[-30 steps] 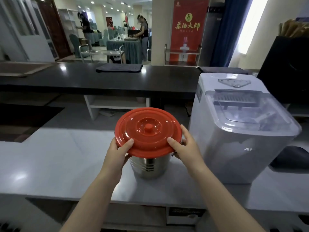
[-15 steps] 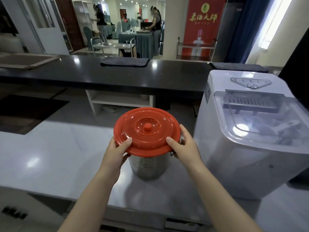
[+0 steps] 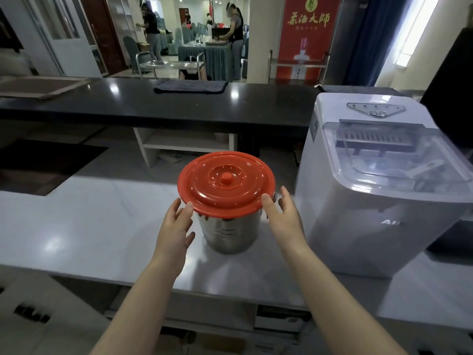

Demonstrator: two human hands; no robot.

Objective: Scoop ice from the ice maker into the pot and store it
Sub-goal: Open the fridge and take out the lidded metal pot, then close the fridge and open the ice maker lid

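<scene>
A steel pot (image 3: 230,233) stands on the grey counter (image 3: 84,226), covered by a round red lid (image 3: 226,184) with a small knob. My left hand (image 3: 175,226) is at the lid's left edge, fingers apart, just off the rim. On the other side my right hand (image 3: 282,219) hovers with its thumb tip touching the lid's right rim and the fingers spread. To the right stands the white ice maker (image 3: 378,201); its clear lid is down, and a scoop (image 3: 419,170) shows faintly through it.
A black bar counter (image 3: 153,103) runs across behind, with a folded dark cloth (image 3: 190,86) on it. Open shelving (image 3: 184,147) sits below it. People stand at tables in the far room. A dark object fills the right edge.
Both hands gripped the red lid's rim before; now their fingers have spread and come off it, the lid resting on the pot. The camera has shifted left and closer.
</scene>
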